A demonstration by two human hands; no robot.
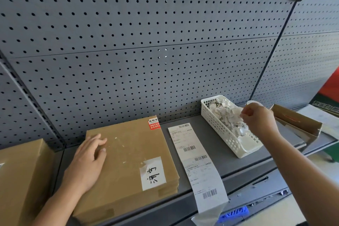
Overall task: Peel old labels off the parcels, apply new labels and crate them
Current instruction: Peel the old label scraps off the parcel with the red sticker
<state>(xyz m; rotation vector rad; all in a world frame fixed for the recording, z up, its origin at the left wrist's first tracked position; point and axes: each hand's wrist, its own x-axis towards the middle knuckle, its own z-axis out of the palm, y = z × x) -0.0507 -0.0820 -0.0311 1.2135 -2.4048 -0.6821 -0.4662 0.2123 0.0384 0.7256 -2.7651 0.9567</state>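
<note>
White label strip [196,159] overhangs shelf [218,145], its end cut off.

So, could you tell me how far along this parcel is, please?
Done: the parcel top shows bare glue residue, so the old label is seemingly gone. In hand: the right hand hovers over the scrap basket; the left hand rests on the parcel. Left: the new label strip lies unapplied; crating.
</note>
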